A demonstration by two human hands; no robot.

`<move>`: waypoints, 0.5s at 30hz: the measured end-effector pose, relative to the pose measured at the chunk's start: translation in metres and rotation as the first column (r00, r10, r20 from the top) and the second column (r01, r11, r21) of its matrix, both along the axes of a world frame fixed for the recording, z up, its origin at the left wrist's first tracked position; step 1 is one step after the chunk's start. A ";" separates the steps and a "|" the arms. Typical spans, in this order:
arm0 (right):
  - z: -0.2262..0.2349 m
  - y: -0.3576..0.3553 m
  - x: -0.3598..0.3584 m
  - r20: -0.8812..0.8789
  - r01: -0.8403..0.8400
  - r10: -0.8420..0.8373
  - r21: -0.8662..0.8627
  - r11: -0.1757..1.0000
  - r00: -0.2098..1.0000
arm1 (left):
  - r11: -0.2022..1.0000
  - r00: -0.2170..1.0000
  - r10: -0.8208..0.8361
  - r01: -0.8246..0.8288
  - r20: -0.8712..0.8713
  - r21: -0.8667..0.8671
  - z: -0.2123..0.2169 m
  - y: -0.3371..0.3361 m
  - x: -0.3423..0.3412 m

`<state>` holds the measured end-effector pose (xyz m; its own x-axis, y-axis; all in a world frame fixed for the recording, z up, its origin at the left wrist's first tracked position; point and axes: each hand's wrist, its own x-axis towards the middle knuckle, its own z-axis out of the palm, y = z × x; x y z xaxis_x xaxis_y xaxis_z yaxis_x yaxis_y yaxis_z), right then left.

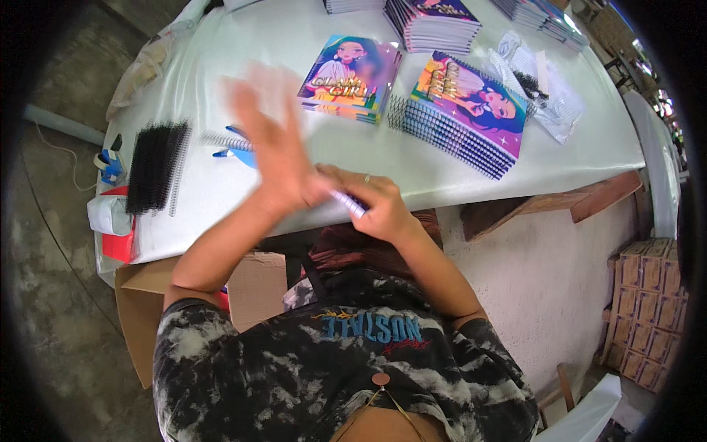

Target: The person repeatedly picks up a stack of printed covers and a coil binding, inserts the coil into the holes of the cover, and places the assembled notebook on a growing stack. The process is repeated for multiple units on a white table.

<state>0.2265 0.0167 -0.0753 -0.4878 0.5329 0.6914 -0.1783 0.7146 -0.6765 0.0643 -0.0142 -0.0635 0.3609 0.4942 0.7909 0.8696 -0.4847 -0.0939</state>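
My left hand (276, 147) is raised over the near part of the table, blurred by motion, with its fingers spread and nothing seen in them. The heel of that palm is at the far end of a notebook (349, 202), of which only a narrow purple-and-white striped edge shows. My right hand (375, 206), with a ring on one finger, is closed around this notebook in front of my chest. Partly behind my left hand lie a blue-handled tool (234, 154) and a loose wire spiral (221, 140).
Bundled black binding spirals (156, 168) lie at the left. A stack of spiral notebooks (468, 110) and flat illustrated covers (350, 77) are farther in. Plastic wrap (560, 110) sits at the right. A cardboard box (256, 291) stands below the table edge.
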 end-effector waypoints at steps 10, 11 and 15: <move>-0.006 0.001 0.000 0.060 0.017 -0.014 -0.058 0.998 0.998 | 0.999 0.997 -0.037 0.039 0.065 -0.030 -0.027 0.009 -0.009; -0.010 0.006 0.002 0.019 -0.004 0.006 -0.104 0.995 1.000 | 0.941 0.964 -0.257 0.264 0.063 -0.213 -0.049 -0.020 0.011; -0.010 0.005 -0.001 0.012 0.063 -0.062 -0.078 0.995 0.998 | 1.000 0.997 -0.016 0.018 -0.071 0.024 -0.003 -0.019 0.024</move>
